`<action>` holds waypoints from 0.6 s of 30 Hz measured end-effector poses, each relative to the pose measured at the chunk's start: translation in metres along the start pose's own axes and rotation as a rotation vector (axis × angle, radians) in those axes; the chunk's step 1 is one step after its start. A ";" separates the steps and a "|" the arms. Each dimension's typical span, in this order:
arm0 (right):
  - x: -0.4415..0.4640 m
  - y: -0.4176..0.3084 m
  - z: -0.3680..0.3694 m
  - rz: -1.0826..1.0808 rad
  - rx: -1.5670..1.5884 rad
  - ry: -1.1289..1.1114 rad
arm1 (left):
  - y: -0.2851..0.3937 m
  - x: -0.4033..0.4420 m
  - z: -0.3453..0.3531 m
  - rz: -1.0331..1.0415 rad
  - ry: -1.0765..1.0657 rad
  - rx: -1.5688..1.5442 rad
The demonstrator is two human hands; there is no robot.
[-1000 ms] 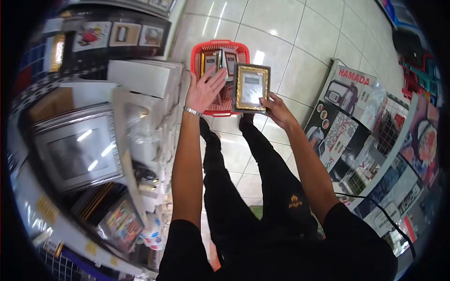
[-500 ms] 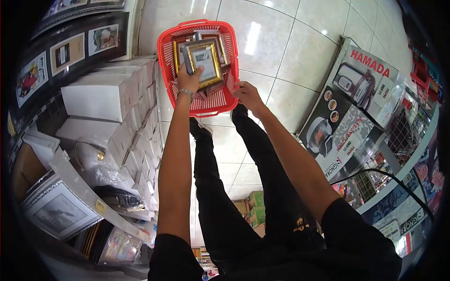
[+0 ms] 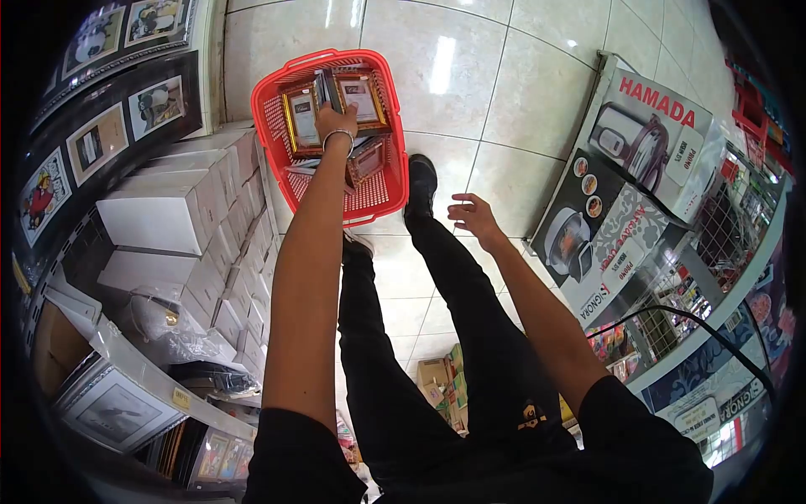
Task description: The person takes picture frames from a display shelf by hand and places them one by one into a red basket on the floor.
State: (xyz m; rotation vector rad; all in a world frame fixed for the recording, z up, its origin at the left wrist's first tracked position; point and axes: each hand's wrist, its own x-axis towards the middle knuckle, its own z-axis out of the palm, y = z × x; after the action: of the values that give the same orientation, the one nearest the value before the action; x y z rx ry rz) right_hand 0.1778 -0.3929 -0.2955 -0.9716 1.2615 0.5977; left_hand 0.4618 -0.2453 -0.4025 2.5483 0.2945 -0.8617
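Note:
A red plastic basket (image 3: 396, 134) stands on the tiled floor, with several picture frames inside. My left hand (image 3: 337, 124), with a bracelet at the wrist, reaches down into it. Its fingers are closed on a picture frame (image 3: 359, 94) with a gold and brown border, among the others. Beside it on the left lies a gold-edged frame (image 3: 303, 118), and a brown frame (image 3: 367, 160) leans lower in the basket. Right of the basket, above the floor, my right hand (image 3: 475, 218) is held with its fingers apart and nothing in them.
Shelving on the left holds white boxes (image 3: 155, 220) and framed pictures (image 3: 117, 412). On the right, appliance boxes (image 3: 642, 143) stand by a wire rack (image 3: 714, 244). My shoe (image 3: 421, 186) is close to the basket's right side. A black cable curves at lower right.
The gold-edged picture frame passed from my right hand to my left, which has lowered it into the basket. My right hand has moved away from the basket, down and right, its fingers opened.

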 end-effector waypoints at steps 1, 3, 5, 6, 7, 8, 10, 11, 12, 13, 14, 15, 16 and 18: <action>-0.002 0.002 0.001 0.022 -0.008 0.003 | 0.001 -0.002 -0.004 0.001 0.000 0.003; -0.006 0.004 0.004 0.041 0.012 -0.005 | 0.003 -0.008 -0.013 -0.018 -0.051 0.023; -0.008 0.004 0.014 0.025 0.037 -0.012 | 0.001 -0.026 -0.024 0.044 0.011 -0.005; -0.008 0.012 0.025 0.014 0.037 -0.015 | -0.005 -0.037 -0.027 0.099 0.067 -0.039; -0.008 0.021 0.033 -0.112 0.063 -0.090 | -0.028 -0.042 -0.020 0.115 0.066 0.020; -0.012 0.013 0.034 -0.251 0.074 -0.164 | -0.040 -0.049 -0.017 0.136 0.072 0.062; -0.046 -0.023 0.063 -0.136 -0.014 -0.170 | -0.041 -0.107 -0.058 0.085 -0.078 -0.076; -0.044 -0.005 0.059 -0.147 0.181 -0.282 | -0.060 -0.131 -0.051 0.095 -0.147 -0.145; -0.019 0.037 0.046 -0.120 0.386 -0.438 | -0.080 -0.158 -0.052 0.080 -0.224 -0.203; 0.021 0.085 0.028 -0.161 0.335 -0.595 | -0.085 -0.190 -0.066 0.030 -0.301 -0.248; 0.029 0.094 0.022 -0.248 0.152 -0.641 | -0.093 -0.222 -0.077 -0.050 -0.391 -0.310; 0.029 0.087 0.021 -0.699 -0.264 -0.698 | -0.104 -0.255 -0.094 -0.144 -0.469 -0.371; 0.029 0.080 0.019 -1.185 -0.594 -0.577 | -0.116 -0.289 -0.120 -0.227 -0.530 -0.433; -0.055 0.018 0.030 -0.460 -0.551 -0.348 | -0.124 -0.356 -0.189 -0.225 -0.586 -0.420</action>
State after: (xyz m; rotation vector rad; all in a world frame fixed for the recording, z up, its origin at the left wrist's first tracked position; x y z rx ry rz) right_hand 0.1651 -0.3516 -0.2470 -1.4850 0.5339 0.7231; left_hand 0.2412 -0.0694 -0.0886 1.8078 0.5140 -1.4115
